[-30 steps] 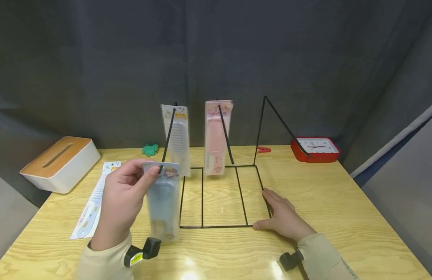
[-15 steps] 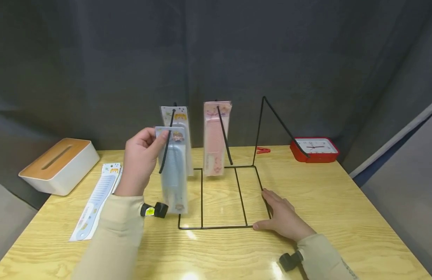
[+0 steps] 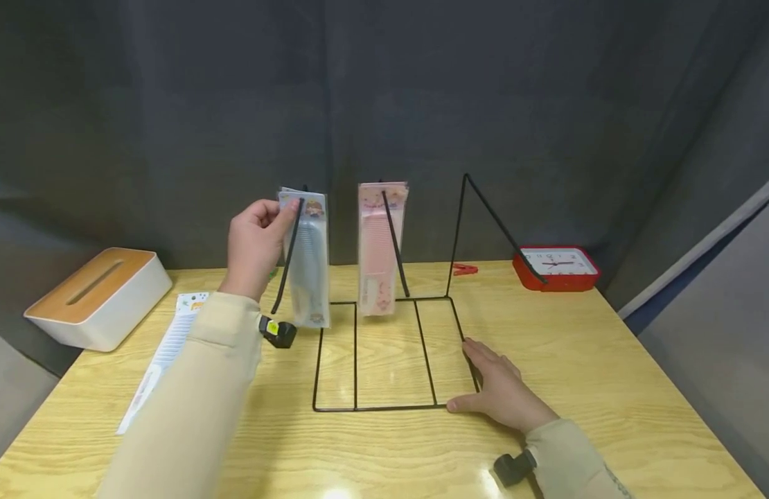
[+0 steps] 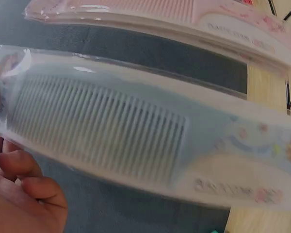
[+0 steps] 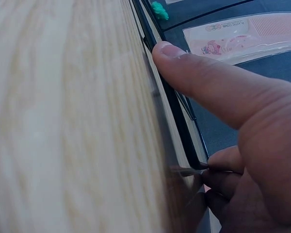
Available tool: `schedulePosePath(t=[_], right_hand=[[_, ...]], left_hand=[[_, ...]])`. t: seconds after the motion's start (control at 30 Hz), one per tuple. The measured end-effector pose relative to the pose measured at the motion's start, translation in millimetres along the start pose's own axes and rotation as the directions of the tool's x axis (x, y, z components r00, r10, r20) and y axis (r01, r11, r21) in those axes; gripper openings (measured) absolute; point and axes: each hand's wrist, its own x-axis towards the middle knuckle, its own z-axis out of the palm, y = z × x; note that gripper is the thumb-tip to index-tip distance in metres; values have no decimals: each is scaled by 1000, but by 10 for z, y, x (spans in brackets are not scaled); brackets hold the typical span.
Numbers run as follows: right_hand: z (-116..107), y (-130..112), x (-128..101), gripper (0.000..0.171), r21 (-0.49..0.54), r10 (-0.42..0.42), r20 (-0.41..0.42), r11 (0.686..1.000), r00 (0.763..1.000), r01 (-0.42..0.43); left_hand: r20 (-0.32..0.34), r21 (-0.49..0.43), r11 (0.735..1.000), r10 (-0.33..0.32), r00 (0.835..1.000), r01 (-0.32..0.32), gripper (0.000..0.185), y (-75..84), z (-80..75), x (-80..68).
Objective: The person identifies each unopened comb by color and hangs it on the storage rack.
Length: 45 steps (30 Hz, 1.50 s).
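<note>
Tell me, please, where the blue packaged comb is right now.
In the head view the blue comb is left of centre, pinched at its top by the left hand on the wire rack's left hook, beside the pink comb.

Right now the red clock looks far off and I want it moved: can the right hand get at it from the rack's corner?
Probably yes: the right hand rests open on the rack, and bare table lies between it and the red clock.

Left hand [image 3: 255, 239] raised, fingers pinched; right hand [image 3: 497, 388] flat, palm down.
</note>
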Motion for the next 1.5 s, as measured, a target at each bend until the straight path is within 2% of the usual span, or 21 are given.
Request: schedulePosePath(t=[0.1,0.23,0.37,0.47,0.57,0.67,0.8,0.9,1.07,1.2,1.27,1.33,1.43,1.5], right_hand=[[13,-2,13,120,-4,-9,-4,1000,1000,9],[20,-4,24,120,-5,-5,-4,1000,1000,5],[13,3,27,120,-8,4,-2,1000,1000,-4],[6,12,25,121,-9,7,1,1000,1000,-7],[3,17,20,121,-8,8,3,1000,1000,-8],[2,13,9,121,-6,6,3,1000,1000,-6],[-8,-3,-7,120,-1,3,4,1000,1000,-3],[-17,-4,-6,120,-3,6,5,1000,1000,-6],[-20,-1,1,121,-7,16,7,1000,1000,-16],[-16,-6,-4,121,-8,22,7,1000,1000,-22],[-16,-13,-8,121,-7,21,8,1000,1000,-21],[-15,-18,-11,120,-5,17,9,1000,1000,-17],[-13,-21,-13,120,-6,13,9,1000,1000,-13],[-9,-17,-12,120,-5,17,7,1000,1000,-17]], left_hand=[[34,49,999,5,999,-7,41,-173,-132,5],[68,175,984,-21,997,8,52,-629,-395,-2],[43,312,944,-124,991,105,57,-1140,-654,-72],[21,390,906,-189,982,166,52,-1457,-791,-139],[13,418,887,-220,975,195,47,-1686,-872,-194],[26,434,877,-239,971,205,47,-1803,-909,-236],[51,490,845,-272,961,213,54,-1873,-915,-248],[76,550,805,-313,947,222,65,-1889,-908,-230],[165,663,727,-374,913,178,84,-1878,-902,-215],[213,710,687,-419,883,154,90,-1839,-887,-236],[235,719,681,-424,875,136,84,-1790,-878,-261],[259,723,683,-410,875,106,69,-1728,-857,-291],[293,709,704,-343,892,37,41,-1603,-816,-346],[312,691,723,-303,901,4,31,-1482,-784,-401]])
